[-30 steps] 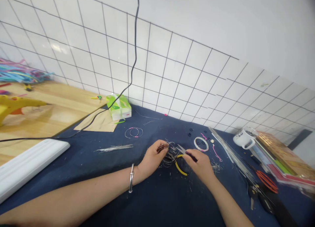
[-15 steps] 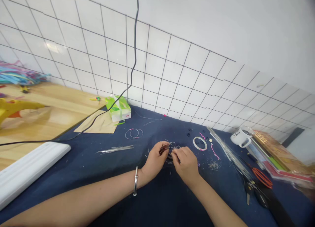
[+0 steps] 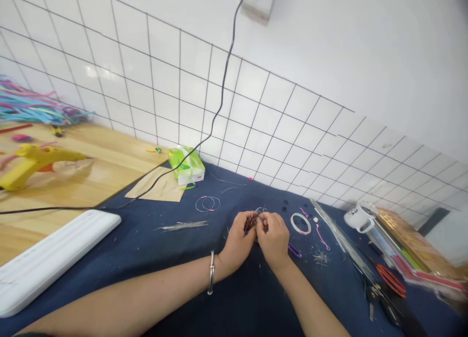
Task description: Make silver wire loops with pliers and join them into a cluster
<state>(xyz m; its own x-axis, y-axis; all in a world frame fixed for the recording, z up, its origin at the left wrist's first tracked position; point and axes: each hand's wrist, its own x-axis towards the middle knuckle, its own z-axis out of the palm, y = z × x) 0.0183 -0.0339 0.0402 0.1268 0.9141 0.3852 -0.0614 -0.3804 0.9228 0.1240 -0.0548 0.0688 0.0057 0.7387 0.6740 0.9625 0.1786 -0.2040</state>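
A small tangle of thin silvery wire with dark reddish parts (image 3: 250,222) is between my hands above the dark blue cloth. My left hand (image 3: 239,239) is closed round its left side. Thumb and fingers of my right hand (image 3: 273,237) pinch at its right side; the exact bit they grip is hidden. Loose wire ends stick up behind the fingertips. Just right of my right hand lies a purple-handled tool (image 3: 294,250), partly covered. Further right are a white ring-shaped coil (image 3: 300,223) and a heap of short wire clippings (image 3: 321,257).
Two thin wire rings (image 3: 208,204) and a bundle of straight wires (image 3: 182,226) lie to the left. A tissue pack (image 3: 186,164) sits at the back. Long wires (image 3: 343,239), orange-handled scissors (image 3: 391,280) and a mug (image 3: 361,217) are right. A yellow glue gun (image 3: 40,164) and white bar (image 3: 58,259) are left.
The camera view has shifted, so the table things appear further right and slightly lower. My hands have drawn closer together round the wire piece, and more of the purple-handled tool shows.
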